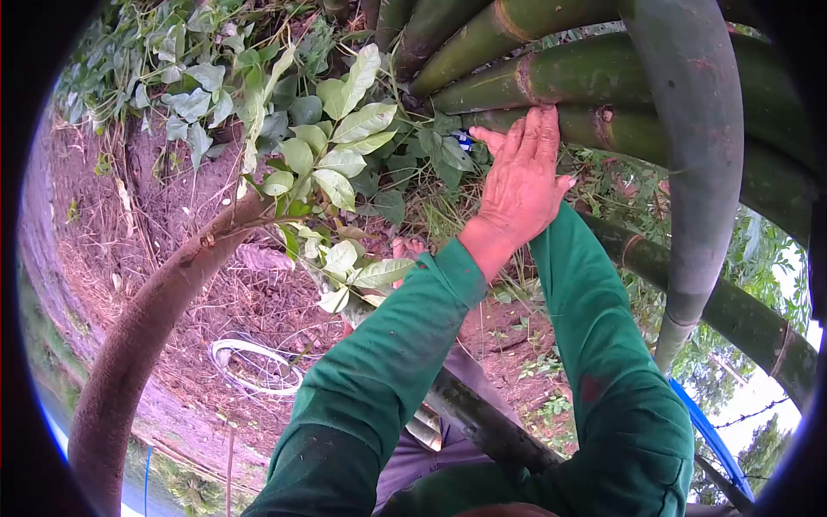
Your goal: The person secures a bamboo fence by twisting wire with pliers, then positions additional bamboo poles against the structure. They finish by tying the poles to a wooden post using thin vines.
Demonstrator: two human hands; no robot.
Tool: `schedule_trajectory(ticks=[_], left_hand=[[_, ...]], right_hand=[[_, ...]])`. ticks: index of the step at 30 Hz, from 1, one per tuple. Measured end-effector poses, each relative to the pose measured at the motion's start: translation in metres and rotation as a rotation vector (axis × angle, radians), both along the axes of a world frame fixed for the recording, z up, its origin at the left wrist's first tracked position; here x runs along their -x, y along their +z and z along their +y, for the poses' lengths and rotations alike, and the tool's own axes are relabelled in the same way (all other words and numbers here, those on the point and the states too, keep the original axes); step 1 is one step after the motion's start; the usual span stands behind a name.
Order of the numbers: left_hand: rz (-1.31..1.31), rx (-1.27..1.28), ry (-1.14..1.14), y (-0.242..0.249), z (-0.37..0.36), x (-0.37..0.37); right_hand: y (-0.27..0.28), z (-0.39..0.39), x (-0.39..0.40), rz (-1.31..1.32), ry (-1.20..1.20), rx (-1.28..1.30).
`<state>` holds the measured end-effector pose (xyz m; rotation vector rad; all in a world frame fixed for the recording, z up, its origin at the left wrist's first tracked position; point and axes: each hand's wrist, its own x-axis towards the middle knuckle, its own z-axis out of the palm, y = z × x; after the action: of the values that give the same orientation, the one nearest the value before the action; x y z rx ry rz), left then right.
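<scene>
My left hand (519, 177) lies back up against a green bamboo stem (629, 129), its fingers stretched out and the tips touching the stem near a joint. Below it, the right sleeve (590, 293) runs up to the same spot, where my right hand is almost wholly hidden under the left one. One finger sticks out to the left beside a small blue and white object (463, 140); I cannot tell which hand it belongs to. No tool shows in either hand.
A thick grey-green stem (702, 129) crosses the right side. Another bamboo stem (732, 314) slants below it. A brown curved trunk (142, 345) with leafy shoots (345, 155) stands at left. A coil of white wire (250, 366) lies on the ground; a cut stem (482, 418) passes under my arms.
</scene>
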<state>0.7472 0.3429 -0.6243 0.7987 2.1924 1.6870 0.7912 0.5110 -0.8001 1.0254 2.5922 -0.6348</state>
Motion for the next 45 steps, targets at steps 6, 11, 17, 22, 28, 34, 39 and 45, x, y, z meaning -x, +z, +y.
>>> schedule_trajectory(ticks=[6,11,17,22,28,34,39,45], left_hand=[[0.054,-0.165,0.014,0.006,-0.006,0.008],[-0.025,-0.269,0.069,-0.023,-0.031,-0.001],[0.209,0.499,-0.301,-0.149,-0.043,0.014],[0.278,0.947,-0.517,-0.204,-0.012,0.036],[-0.059,1.237,-0.699,-0.189,-0.003,0.045],[-0.092,1.168,-0.656,-0.189,0.014,0.060],[-0.072,1.158,-0.719,-0.213,0.024,0.060],[-0.021,1.146,-0.711,-0.198,0.014,0.059]], right_hand=[[0.038,-0.016,-0.006,0.575,-0.300,0.876],[0.092,-0.033,-0.002,0.598,-0.222,1.033],[0.112,-0.019,0.007,0.582,0.108,0.265],[0.128,-0.031,0.008,0.709,0.078,0.167],[0.123,-0.015,0.004,0.464,0.097,0.296],[0.131,-0.028,0.013,0.443,0.095,0.236],[0.127,-0.027,0.013,0.462,-0.018,0.314],[0.124,-0.027,0.013,0.462,-0.006,0.280]])
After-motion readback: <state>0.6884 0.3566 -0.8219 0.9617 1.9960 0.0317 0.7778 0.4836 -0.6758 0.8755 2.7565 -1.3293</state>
